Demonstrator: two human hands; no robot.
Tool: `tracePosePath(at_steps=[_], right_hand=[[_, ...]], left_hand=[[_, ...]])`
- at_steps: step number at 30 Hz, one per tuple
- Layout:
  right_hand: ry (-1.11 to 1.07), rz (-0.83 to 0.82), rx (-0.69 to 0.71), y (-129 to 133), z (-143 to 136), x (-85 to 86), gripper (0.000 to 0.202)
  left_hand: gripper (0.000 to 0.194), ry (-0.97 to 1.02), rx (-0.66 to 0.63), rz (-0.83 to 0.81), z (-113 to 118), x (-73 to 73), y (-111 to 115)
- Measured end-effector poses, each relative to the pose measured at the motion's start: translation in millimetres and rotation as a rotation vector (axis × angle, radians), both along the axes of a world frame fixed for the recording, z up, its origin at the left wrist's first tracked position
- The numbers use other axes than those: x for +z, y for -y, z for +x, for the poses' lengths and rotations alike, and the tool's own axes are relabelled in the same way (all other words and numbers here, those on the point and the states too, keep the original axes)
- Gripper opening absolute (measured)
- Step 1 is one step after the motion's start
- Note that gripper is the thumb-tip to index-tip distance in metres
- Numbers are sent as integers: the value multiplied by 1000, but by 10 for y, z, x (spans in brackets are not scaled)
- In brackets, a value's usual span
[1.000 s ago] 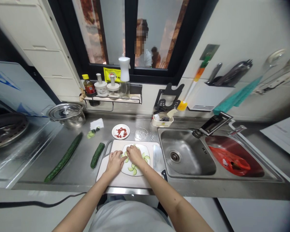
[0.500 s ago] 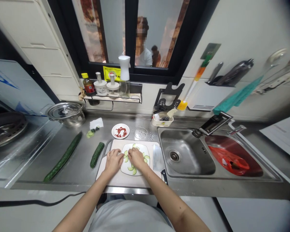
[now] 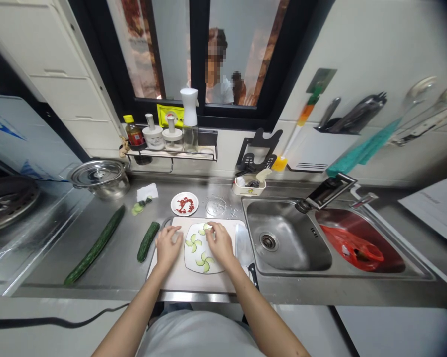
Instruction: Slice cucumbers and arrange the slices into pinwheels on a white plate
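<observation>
A white squarish plate (image 3: 190,259) lies on the pale cutting board (image 3: 171,283), with thin cucumber slices (image 3: 205,261) set out on it in pinwheel shapes. Over the board, just left of the plate, my left hand (image 3: 169,248) is open with thumb and fingers apart. My right hand (image 3: 221,243) hovers above the plate's right side, its fingers bent but apart, and nothing shows between them. It hides the slices beneath it. A kitchen knife (image 3: 242,244) rests along the board's right edge. A short cucumber piece (image 3: 148,242) lies left of the board.
A long cucumber (image 3: 95,248) lies farther left, near a lidded steel pot (image 3: 98,178). Behind the board are a small plate (image 3: 174,209) of red bits and several cucumber scraps (image 3: 137,208). A double sink (image 3: 290,248) is at right, a bottle shelf (image 3: 204,154) at the back.
Both hands have drawn apart and lifted from the plate's middle, left hand to the left and right hand to the right. More of the slices now shows. The view has shifted slightly.
</observation>
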State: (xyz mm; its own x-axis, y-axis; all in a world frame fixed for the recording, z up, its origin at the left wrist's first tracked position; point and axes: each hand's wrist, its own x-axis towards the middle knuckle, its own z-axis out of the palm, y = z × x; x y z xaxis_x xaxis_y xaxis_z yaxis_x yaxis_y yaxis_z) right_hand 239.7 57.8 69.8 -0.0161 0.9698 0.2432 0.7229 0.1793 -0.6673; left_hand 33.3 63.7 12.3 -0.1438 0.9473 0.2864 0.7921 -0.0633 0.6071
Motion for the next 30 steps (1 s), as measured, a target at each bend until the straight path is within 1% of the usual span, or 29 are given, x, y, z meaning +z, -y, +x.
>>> tracePosePath(at_steps=[3, 5, 8, 11, 14, 17, 19, 25, 30], right_hand=[[-90, 107, -99, 133, 286, 115, 30], [-79, 102, -130, 250, 475, 109, 31], [-58, 67, -176, 422, 690, -3, 33], [-63, 37, -224, 543, 780, -130, 35], [-73, 17, -225, 610, 770, -172, 35], [-89, -10, -199, 638, 732, -141, 36], [-94, -23, -184, 640, 721, -114, 36], [-88, -19, -181, 607, 732, -86, 38], [-98, -16, -192, 592, 702, -55, 41]], left_hand=[[31, 166, 132, 16, -122, -42, -172], [33, 244, 176, 17, -192, -65, -319], [35, 269, 222, -11, -247, -62, -585], [34, 188, 240, -99, -237, -16, -893], [32, 16, 196, -221, -189, 34, -1189], [32, -184, 116, -351, -131, 58, -1421], [33, -255, 80, -386, -93, 66, -1538], [38, -331, -46, -398, 11, 111, -1790], [31, -302, -105, -415, 81, 127, -1927]])
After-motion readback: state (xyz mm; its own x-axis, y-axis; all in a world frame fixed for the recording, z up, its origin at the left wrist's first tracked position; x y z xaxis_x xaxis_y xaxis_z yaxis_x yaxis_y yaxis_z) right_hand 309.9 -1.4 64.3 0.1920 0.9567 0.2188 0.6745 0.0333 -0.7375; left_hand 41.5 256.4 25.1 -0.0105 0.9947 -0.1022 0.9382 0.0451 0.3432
